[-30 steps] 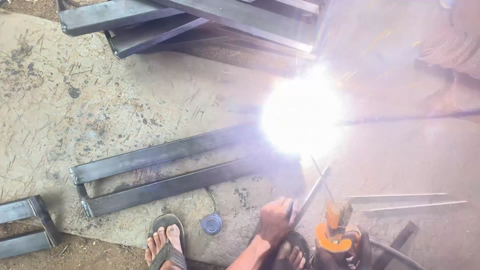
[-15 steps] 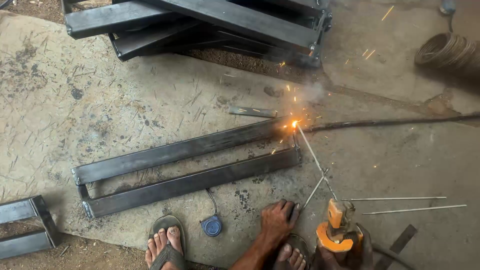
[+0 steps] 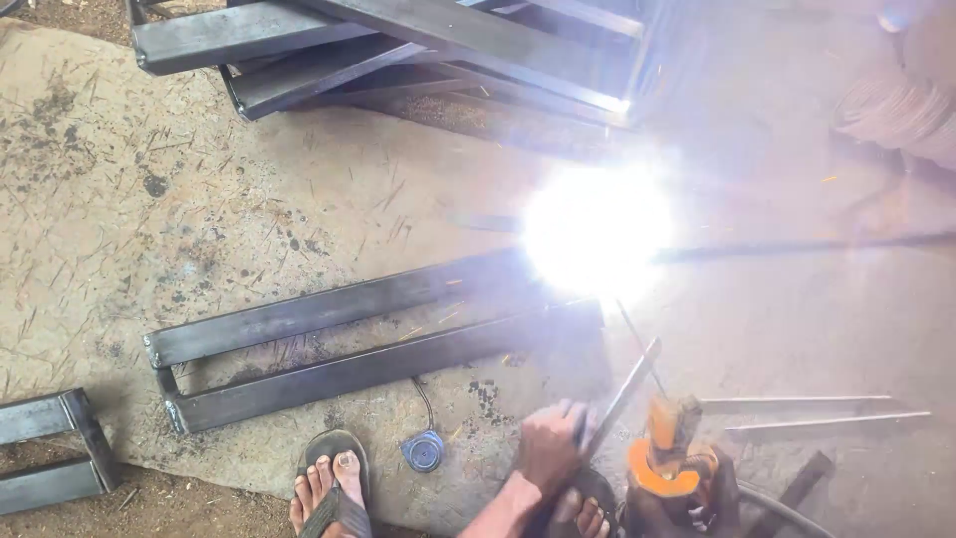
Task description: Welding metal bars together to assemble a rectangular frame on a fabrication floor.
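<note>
Concrete floor (image 3: 249, 199), scuffed and stained, bare earth at its lower left edge. Steel frame (image 3: 368, 344): two long flat bars lying parallel on the floor, joined at the left end. Welding flare (image 3: 597, 234): white glare at the frame's right end. Left hand (image 3: 548, 446): closed around a slim metal bar (image 3: 622, 397) that slants up toward the glare. Right hand: hidden behind the orange electrode holder (image 3: 669, 458); grip cannot be told. Stacked steel sections (image 3: 398, 50) at top. Small blue tape measure (image 3: 422, 450) near a sandalled foot (image 3: 329, 488). Loose rods (image 3: 817, 410) at right.
</note>
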